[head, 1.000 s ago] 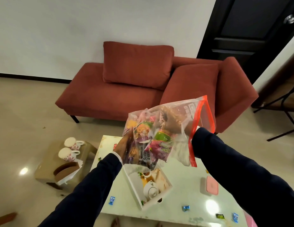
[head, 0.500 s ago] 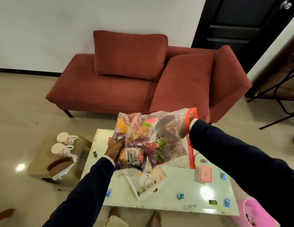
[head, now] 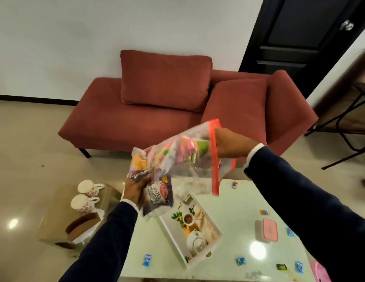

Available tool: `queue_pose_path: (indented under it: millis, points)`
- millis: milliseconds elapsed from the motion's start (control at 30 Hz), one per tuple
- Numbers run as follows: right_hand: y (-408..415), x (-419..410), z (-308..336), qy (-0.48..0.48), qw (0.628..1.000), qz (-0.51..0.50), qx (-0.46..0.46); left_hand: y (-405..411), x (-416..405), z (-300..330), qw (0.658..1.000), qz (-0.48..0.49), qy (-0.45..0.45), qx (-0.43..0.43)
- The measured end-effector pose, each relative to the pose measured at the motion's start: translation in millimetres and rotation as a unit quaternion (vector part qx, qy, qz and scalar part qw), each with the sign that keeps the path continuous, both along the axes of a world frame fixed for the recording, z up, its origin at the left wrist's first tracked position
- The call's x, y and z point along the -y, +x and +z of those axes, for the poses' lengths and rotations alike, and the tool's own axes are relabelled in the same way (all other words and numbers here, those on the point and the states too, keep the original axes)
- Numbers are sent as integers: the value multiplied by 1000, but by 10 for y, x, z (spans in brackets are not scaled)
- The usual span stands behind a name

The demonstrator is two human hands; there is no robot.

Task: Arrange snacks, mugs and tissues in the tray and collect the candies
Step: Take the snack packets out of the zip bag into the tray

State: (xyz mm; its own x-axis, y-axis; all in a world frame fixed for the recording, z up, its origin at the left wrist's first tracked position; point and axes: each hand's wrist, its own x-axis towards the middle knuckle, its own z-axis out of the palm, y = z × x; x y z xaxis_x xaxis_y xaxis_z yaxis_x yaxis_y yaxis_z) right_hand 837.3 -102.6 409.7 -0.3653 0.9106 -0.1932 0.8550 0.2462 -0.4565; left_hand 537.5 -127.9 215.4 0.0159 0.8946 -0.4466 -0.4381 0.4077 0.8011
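A clear zip bag (head: 189,165) with a red seal, full of snack packets, hangs above the table. My left hand (head: 134,189) grips its bottom end around a salted peanuts packet (head: 158,197). My right hand (head: 231,143) reaches into the bag's open mouth; its fingers are hidden inside. Below sits the white tray (head: 173,235) with a teapot print. Several wrapped candies lie on the table, among them a blue candy (head: 146,259). Two white mugs (head: 87,195) and a brown tissue holder (head: 84,224) sit on a low stool at left.
A pale green table (head: 234,216) carries a pink-lidded box (head: 268,230). A pink container (head: 320,271) shows at the lower right edge. A red sofa (head: 136,119) stands behind the table, a dark door at the upper right, a black-legged stand at far right.
My right hand has drawn back from deep inside the bag to its red mouth. The bag now lies stretched between both hands, and the view has tilted down over the table.
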Motion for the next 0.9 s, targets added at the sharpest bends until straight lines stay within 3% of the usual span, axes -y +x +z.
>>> queue_pose_path:
  millis: [67, 133, 267, 367, 433, 500, 600, 700, 800, 900]
  points:
    - [-58, -88, -133, 40, 992, -89, -83, -268, -92, -86, 999, 39, -29, -2]
    - [-125, -106, -349, 22, 953, -200, -228, -498, -136, -148, 997, 59, -46, -2]
    - [-226, -92, -871, -58, 772, -342, -532, -958, -239, -263, 995, 88, -46, 14]
    - [-264, -83, -1256, -110, 639, -403, -646, -1182, -266, -336, 993, 109, -43, 29]
    - [-242, -57, -1564, -132, 598, -445, -654, -1285, -241, -380, 989, 135, -56, 29]
    - [-256, -69, -1936, -170, 628, -469, -597, -1353, -222, -479, 984, 159, -75, 16]
    - [-304, -44, -2683, -215, 733, -462, -450, -1414, -175, -818, 977, 190, -96, -23]
    - [-430, -55, -3572, -267, 804, -412, -336, -1429, -106, -1353, 971, 212, -111, -31]
    - [-620, -82, -4277, -288, 849, -354, -267, -1391, -18, -1860, 973, 202, -110, -30]
    - [-840, -209, -4913, -293, 866, -323, -246, -1349, 12, -2327, 976, 191, -103, -32]
